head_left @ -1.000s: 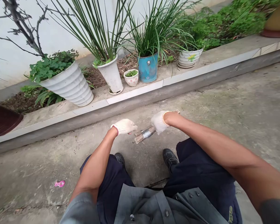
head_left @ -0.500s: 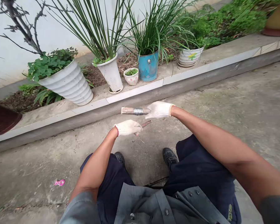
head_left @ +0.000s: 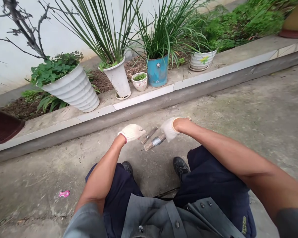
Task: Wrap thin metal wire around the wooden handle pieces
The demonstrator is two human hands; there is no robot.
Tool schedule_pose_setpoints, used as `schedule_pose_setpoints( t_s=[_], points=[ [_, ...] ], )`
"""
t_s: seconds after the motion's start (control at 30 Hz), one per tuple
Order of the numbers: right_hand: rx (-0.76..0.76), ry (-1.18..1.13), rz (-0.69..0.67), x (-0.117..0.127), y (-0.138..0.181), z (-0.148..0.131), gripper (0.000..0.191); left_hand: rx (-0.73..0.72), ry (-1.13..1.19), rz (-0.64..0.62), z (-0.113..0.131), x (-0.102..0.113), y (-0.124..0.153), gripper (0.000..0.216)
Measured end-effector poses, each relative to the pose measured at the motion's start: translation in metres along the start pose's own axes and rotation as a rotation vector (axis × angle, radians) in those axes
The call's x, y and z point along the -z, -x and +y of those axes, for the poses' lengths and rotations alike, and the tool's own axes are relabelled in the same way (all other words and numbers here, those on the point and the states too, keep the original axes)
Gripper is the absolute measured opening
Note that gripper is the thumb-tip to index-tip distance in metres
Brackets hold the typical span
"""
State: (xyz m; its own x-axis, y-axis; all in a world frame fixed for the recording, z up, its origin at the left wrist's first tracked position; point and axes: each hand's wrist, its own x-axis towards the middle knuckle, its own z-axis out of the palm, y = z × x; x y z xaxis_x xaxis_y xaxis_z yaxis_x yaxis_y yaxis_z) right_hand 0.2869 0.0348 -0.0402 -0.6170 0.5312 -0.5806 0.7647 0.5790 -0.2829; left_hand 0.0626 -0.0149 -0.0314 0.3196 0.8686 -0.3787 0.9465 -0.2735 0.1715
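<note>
My left hand [head_left: 132, 132], in a white knit glove, is closed, with its fingertips at a thin, dark wooden stick [head_left: 150, 134] that slants up to the right. The fingertips' exact grip is hard to see. My right hand [head_left: 170, 129], also gloved in white, is wrapped round a thicker wooden stick. Silvery wire [head_left: 158, 141] is wound about this wooden stick [head_left: 148, 146], whose near end points down to the left. The two sticks lie close together, nearly side by side, above the concrete. My right wrist hides part of the thicker stick.
A low tiled ledge [head_left: 144, 99] runs across ahead, bearing a ribbed white pot [head_left: 73, 89], a tall white pot [head_left: 118, 81], a small pot [head_left: 140, 84] and a blue bucket [head_left: 157, 72]. A pink object [head_left: 64, 193] lies on the concrete floor [head_left: 39, 178] at left.
My right hand has turned and lowered, swinging the wire-wound stick from level to slanting down left. My left hand has shifted slightly left and up, and its thin stick slants more steeply.
</note>
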Motion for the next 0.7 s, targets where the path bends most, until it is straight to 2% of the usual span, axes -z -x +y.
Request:
schedule_pose_setpoints(
  t_s=[0.1,0.2,0.27,0.43,0.6,0.67,0.7],
  points=[
    [-0.149,0.193,0.063,0.002,-0.013,0.005,0.029,-0.006,0.019,-0.031,0.007,-0.003,0.001,0.052],
    [-0.261,0.209,0.195,0.01,-0.015,0.01,0.037,-0.026,0.165,-0.085,0.014,-0.001,0.006,0.048],
    [-0.284,0.18,0.274,0.018,-0.013,0.012,0.039,-0.035,0.267,-0.11,0.017,0.002,0.01,0.044],
    [-0.188,0.103,0.369,0.032,-0.001,0.009,0.047,-0.056,0.35,-0.107,0.017,0.004,0.015,0.039],
    [0.009,0.01,0.437,0.036,0.015,-0.002,0.046,-0.061,0.328,-0.071,0.008,0.0,0.011,0.039],
    [0.1,-0.122,0.393,0.036,0.026,-0.004,0.046,-0.053,0.313,-0.032,0.003,0.001,0.009,0.037],
    [0.147,-0.198,0.319,0.035,0.031,-0.004,0.046,-0.055,0.31,-0.012,0.001,0.002,0.009,0.035]
  ],
)
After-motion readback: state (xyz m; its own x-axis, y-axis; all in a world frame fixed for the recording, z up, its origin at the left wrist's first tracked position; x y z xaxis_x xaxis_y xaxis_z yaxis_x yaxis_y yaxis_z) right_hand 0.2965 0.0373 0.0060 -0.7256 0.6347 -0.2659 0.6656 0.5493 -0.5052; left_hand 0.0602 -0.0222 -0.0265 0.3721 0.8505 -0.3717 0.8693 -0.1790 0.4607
